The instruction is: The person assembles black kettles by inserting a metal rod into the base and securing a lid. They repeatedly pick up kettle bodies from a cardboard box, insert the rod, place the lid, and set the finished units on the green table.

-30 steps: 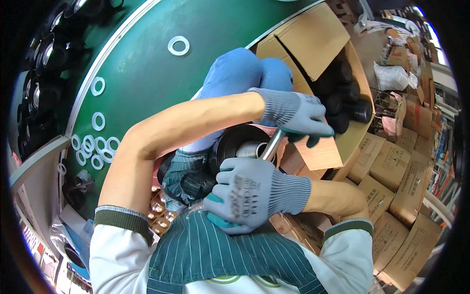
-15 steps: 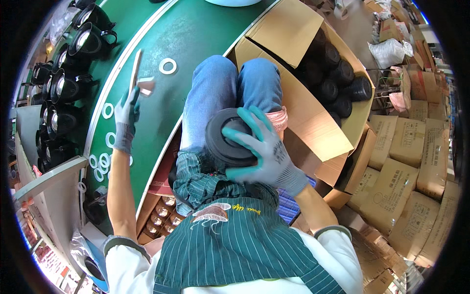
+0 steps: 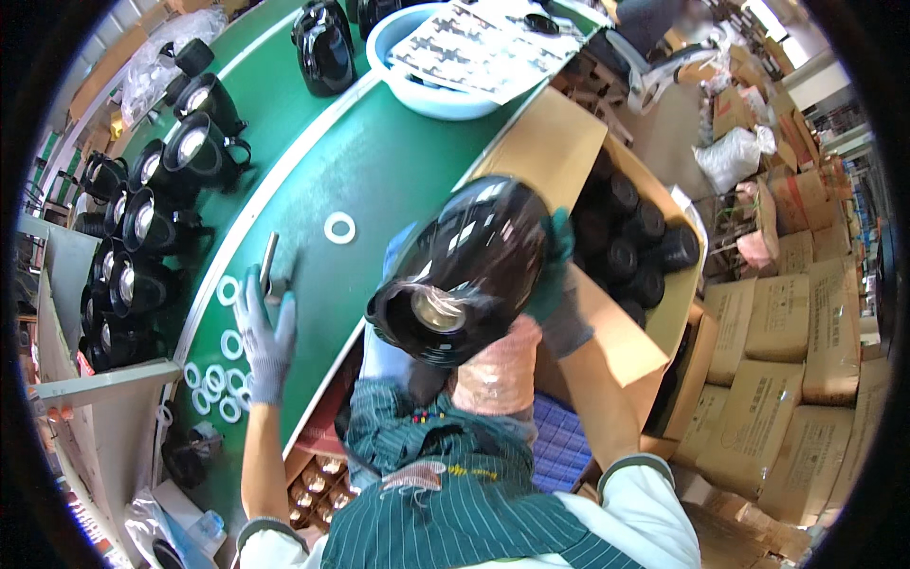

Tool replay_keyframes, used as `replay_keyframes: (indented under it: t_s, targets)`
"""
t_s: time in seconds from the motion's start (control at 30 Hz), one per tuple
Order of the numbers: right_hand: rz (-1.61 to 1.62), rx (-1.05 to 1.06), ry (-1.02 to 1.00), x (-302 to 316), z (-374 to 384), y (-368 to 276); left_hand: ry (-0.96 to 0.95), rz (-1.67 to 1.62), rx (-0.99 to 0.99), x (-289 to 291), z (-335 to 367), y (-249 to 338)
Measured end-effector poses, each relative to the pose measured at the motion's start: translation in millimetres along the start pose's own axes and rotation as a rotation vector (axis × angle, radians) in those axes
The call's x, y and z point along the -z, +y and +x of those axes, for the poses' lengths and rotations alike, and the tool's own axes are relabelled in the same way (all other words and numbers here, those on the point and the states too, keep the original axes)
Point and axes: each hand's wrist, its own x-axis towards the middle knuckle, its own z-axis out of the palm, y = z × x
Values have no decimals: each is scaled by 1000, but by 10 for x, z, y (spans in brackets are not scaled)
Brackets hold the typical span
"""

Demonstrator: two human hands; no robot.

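Observation:
My right hand (image 3: 559,275), in a grey-green glove, grips the side of a glossy black vacuum jug body (image 3: 483,247) above my lap. Its open end tilts toward me, and a silvery round inside shows there. Some of the right fingers are hidden behind the jug. My left hand (image 3: 265,337), gloved too, is over the green table with fingers stretched apart. Just beyond its fingertips is a metal tool with a flat bar (image 3: 270,256); whether they touch it I cannot tell. White rings (image 3: 227,291) lie around the left hand, and one more ring (image 3: 339,228) lies farther off.
Black jugs (image 3: 152,223) stand along the left of the green table (image 3: 313,313). A light-blue basin (image 3: 431,100) with a patterned sheet over it is at the far edge. To the right is an open carton (image 3: 540,142) with black cylindrical parts; stacked cartons (image 3: 758,417) stand beyond.
The black part in my right hand has been lifted and tipped, so its glossy side and open end now show. My left fingers have spread beside the tool. The view has shifted.

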Motion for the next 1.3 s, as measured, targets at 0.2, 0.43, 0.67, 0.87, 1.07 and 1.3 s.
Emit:
replay_keyframes:
  t_s: [0.2, 0.43, 0.67, 0.87, 1.07, 1.3]
  targets:
    - [47, -255, 372, 101, 438, 580, 128, -309, -598, 663, 290, 1400]
    - [-59, -464, 285, -133, 955, 774, -120, -303, -472, 559, 1158, 1442]
    - [-11, -582, 352, 176, 1050, 713, 1, -88, -501, 233, 1861, 1153]
    - [55, -599, 328, 222, 1083, 680, 38, -78, -455, -81, 2453, 820]
    - [-31, -584, 235, 202, 1077, 648, 4, 165, -126, -472, 3779, 323]
    - [-93, -611, 226, 294, 1059, 612, 138, 58, -248, -356, 4621, -426]
